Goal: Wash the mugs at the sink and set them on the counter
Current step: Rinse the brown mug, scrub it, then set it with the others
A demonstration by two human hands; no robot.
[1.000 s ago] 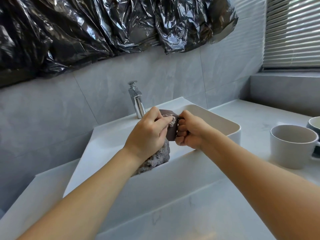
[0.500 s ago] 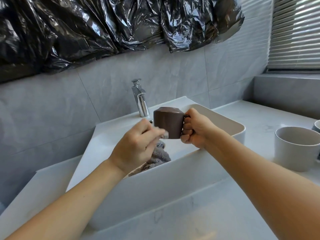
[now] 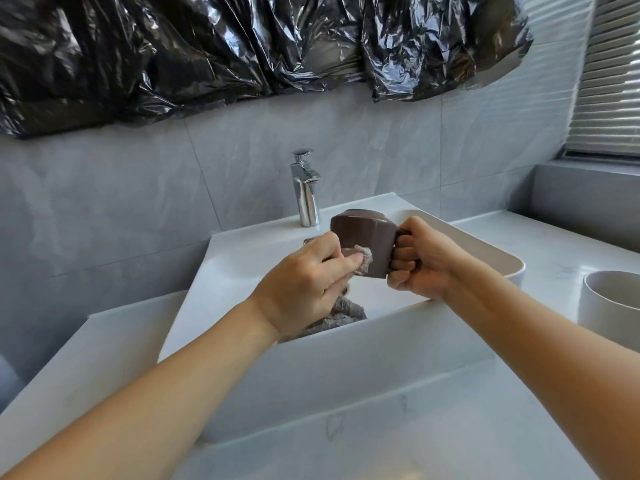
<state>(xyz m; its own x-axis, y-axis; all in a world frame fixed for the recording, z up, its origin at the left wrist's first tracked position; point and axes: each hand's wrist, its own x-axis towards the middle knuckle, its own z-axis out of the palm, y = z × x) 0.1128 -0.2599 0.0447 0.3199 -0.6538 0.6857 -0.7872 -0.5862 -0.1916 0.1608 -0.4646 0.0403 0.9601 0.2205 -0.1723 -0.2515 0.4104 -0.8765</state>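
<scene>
hands wipe brown mug point(image 3: 363, 242) with cloth point(image 3: 119, 259).

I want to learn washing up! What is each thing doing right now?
Brown ceramic mug: upside down, held over the sink.
Grey fluffy cloth: pressed against the mug's side.
Chrome tap: no water visible.
Left hand: holds the cloth.
Right hand: grips the mug's handle.
White mug: upright on the counter.

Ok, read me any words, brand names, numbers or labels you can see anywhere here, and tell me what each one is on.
None can be read.
Brown mug: plain side, no print showing.
Faucet: bare chrome, no visible brand.
White mug on the counter: plain.
Black plastic sheet: only creases and glare.
</scene>
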